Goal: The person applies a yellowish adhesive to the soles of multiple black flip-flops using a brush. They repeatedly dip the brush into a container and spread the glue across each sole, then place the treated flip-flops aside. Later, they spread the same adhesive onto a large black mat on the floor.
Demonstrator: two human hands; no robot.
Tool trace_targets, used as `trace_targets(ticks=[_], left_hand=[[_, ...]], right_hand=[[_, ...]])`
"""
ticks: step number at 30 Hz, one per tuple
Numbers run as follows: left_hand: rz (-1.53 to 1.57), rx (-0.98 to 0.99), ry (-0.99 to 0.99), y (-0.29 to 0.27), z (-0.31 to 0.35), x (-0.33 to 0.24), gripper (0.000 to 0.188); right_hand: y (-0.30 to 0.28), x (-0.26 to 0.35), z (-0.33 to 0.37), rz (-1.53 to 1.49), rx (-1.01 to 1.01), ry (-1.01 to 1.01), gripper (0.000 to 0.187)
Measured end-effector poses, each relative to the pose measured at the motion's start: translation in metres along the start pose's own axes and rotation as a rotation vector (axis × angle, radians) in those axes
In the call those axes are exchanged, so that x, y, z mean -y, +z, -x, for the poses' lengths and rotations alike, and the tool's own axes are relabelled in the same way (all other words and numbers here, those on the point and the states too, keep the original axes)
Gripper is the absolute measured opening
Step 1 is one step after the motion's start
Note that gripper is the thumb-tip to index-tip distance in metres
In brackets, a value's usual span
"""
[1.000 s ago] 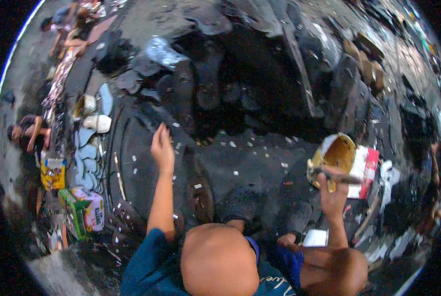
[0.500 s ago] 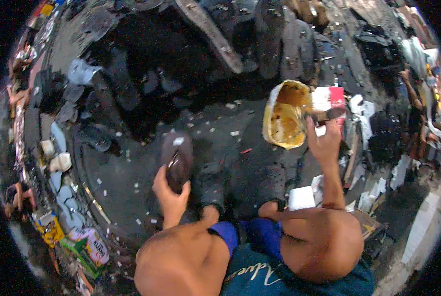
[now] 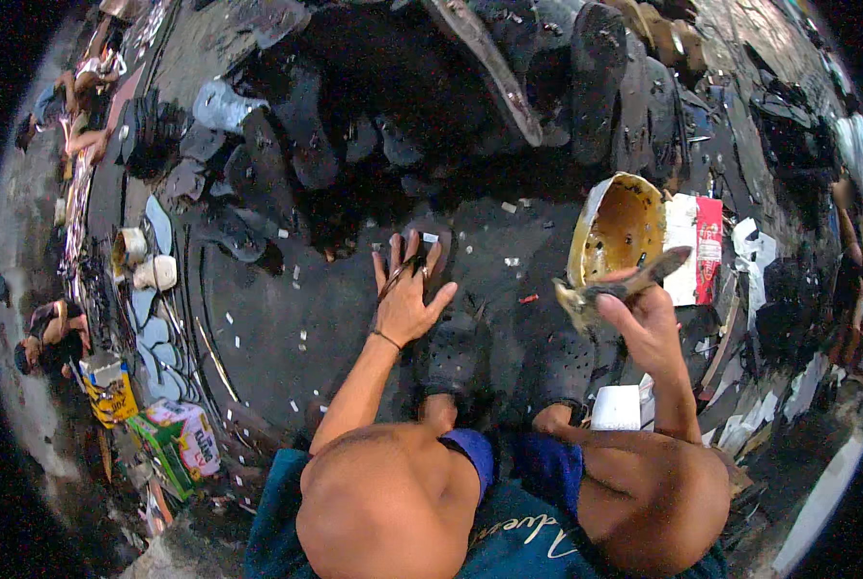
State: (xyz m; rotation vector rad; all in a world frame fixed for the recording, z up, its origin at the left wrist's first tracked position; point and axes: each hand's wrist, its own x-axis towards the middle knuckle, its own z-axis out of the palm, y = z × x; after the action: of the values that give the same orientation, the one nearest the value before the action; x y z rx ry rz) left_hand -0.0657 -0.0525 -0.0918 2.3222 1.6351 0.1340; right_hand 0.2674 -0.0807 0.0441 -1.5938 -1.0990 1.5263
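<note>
My left hand [image 3: 408, 301] lies flat with its fingers spread over a dark sandal or shoe sole. A dark strap-like strip crosses its fingers. A small white label [image 3: 431, 237] shows at the fingertips, while most of the sole is hidden or merges with the dark floor. My right hand [image 3: 646, 323] is closed round the handle of a brush [image 3: 634, 280], whose pale bristles point left. The brush is held just in front of an open tub [image 3: 579, 241] with a yellow-stained rim and amber-brown, sticky-looking stuff inside.
A red and white carton [image 3: 682, 236] lies right of the tub. Dark soles [image 3: 600, 87] stand heaped along the far side. A white block-like container [image 3: 616, 408] sits by my right knee. Grey-blue sole pieces [image 3: 158, 352] and boxes [image 3: 176, 444] lie left. Other people sit at far left.
My left hand has gone from gripping the dark sole to lying spread on top of it. My right hand has brought the brush out of the tub toward me. The view has shifted.
</note>
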Motion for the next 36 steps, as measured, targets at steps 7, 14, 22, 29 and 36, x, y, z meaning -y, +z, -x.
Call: trace_targets(ticks=[7, 14, 22, 29, 36], left_hand=[[1.716, 0.037, -0.57, -0.07, -0.048, -0.042, 0.041], [1.584, 0.115, -0.36, -0.08, -0.054, -0.046, 0.041], [2.405, 0.301, -0.157, -0.101, -0.059, -0.067, 0.076], [1.894, 0.085, -0.504, -0.096, -0.053, -0.085, 0.066], [2.191, 0.098, -0.175, -0.091, -0.048, -0.072, 0.076]], right_hand=[[0.05, 0.058, -0.038, 0.057, -0.107, -0.581, 0.026], [0.079, 0.057, -0.043, 0.282, -0.026, -0.95, 0.021], [0.052, 0.063, -0.07, 0.153, -0.265, -0.786, 0.02], [0.065, 0.08, -0.08, 0.32, -0.319, -0.88, 0.025], [0.033, 0.083, -0.091, -0.026, -0.323, -0.762, 0.019]])
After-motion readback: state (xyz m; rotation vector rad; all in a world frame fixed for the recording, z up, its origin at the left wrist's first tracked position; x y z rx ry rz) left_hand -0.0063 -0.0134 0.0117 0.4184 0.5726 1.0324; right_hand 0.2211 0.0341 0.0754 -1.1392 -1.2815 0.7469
